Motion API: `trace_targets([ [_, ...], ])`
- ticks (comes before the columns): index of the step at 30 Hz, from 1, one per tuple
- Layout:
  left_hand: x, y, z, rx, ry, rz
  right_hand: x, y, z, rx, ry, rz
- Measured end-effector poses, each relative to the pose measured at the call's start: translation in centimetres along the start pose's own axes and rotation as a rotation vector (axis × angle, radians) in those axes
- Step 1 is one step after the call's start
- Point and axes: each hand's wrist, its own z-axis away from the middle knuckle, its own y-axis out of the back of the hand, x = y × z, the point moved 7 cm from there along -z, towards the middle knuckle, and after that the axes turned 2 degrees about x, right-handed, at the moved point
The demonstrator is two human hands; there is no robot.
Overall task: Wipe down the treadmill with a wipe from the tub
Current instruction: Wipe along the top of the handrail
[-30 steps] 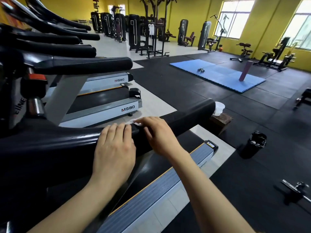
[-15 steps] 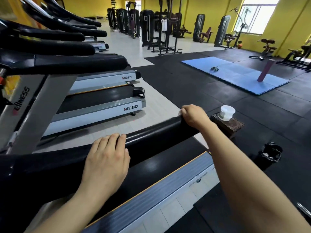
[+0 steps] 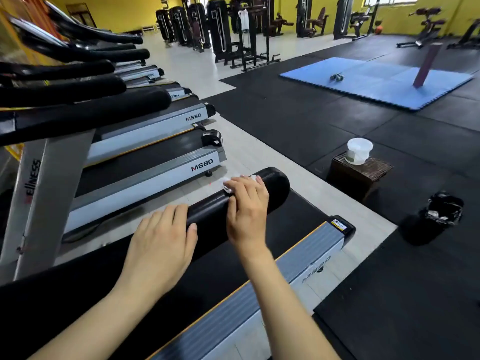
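Wiping is under way — the right hand [image 3: 246, 209] presses the wipe [image 3: 228, 183], fingers curled over it, near the handrail [image 3: 272, 187] end, left hand [image 3: 162, 245] resting flat — next, probably the rail's underside.

Bright daylight, wide-angle edge distortion

"MS80" is showing on the grey side rail of the neighbouring treadmill [image 3: 166, 175] and the next treadmill [image 3: 155, 126] behind it, while "NESS" is running up the near grey upright [image 3: 39, 193].
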Motion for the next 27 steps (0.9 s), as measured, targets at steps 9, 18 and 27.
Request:
trace_targets([
  [9, 2.0, -0.8, -1.6, -0.017, 0.011, -0.102, 11.7, 2.1, -1.0, 0.276, -0.684, -0.214],
  [18, 2.1, -1.1, -1.5, -0.013, 0.017, -0.163, 2.2, -1.3, 5.7, 0.343, -0.399, -0.22],
  [27, 1.6, -1.6, -1.6, -0.017, 0.004, -0.146, 1.1, -1.0, 5.1, 0.342, -0.357, -0.219],
])
